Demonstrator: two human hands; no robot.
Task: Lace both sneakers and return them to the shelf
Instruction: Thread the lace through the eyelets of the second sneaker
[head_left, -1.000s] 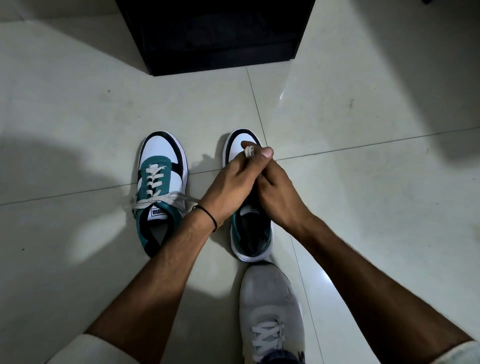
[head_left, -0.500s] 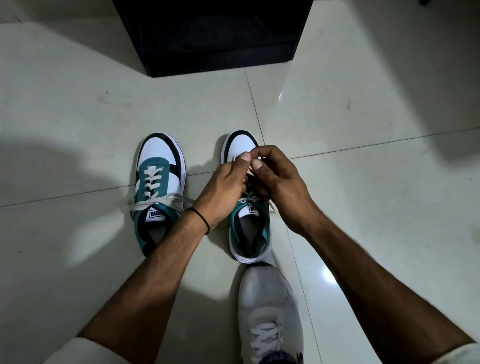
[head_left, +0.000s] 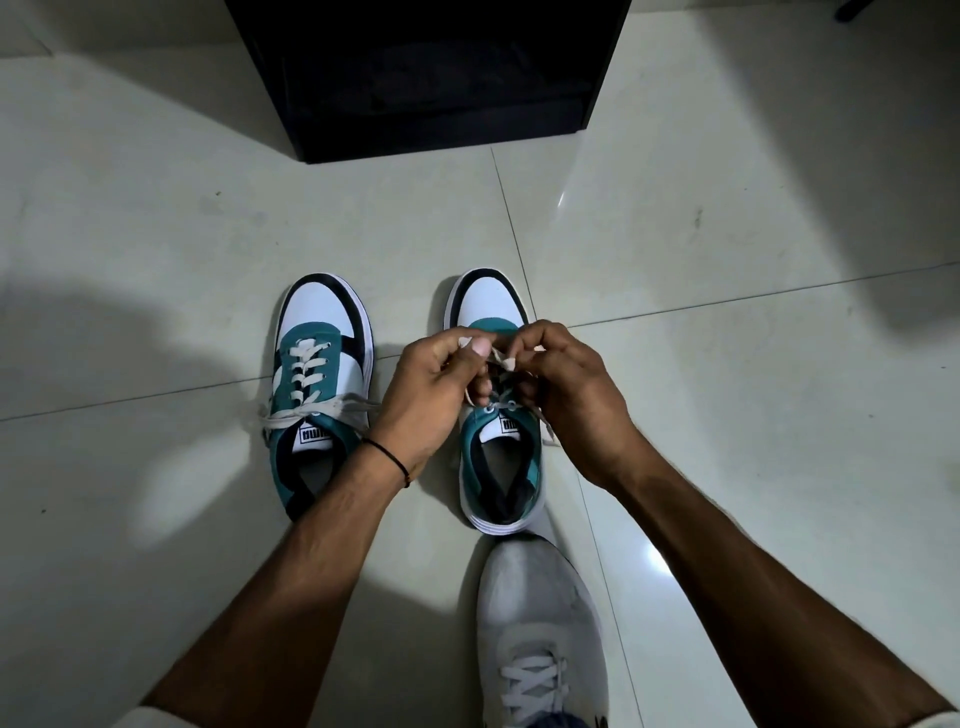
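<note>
A pale tiled floor spread under everything, with a black shelf standing at its far edge and the person's own grey shoe planted nearest the camera. Two teal-and-white sneakers sat side by side between them, toes toward the shelf: the left sneaker laced and tied, the right sneaker beneath both hands. The left hand and right hand were each pinched closed on the white lace above its eyelets
</note>
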